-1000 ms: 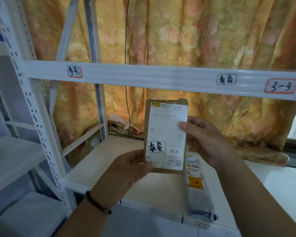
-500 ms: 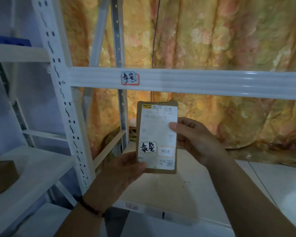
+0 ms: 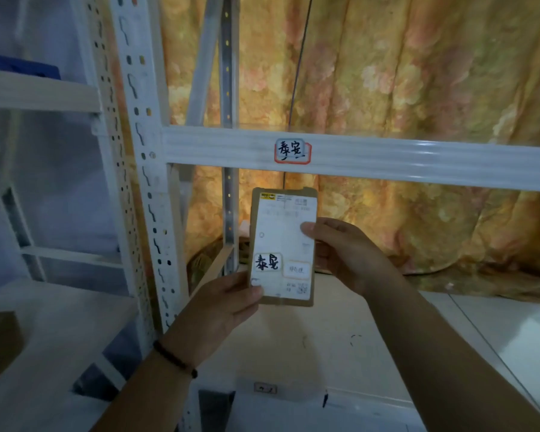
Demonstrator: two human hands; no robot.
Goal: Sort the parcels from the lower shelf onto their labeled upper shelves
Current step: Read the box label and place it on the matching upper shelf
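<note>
Against draped floral curtain (image 3: pixel 402 88), flat cardboard parcel (image 3: pixel 282 246) between both hands.

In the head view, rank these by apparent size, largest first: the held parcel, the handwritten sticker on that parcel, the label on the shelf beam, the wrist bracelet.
1. Parcel, clearly largest.
2. Bracelet, longer but thin.
3. Beam label and parcel sticker look alike; the sticker is nearer the camera, so unranked.
</note>
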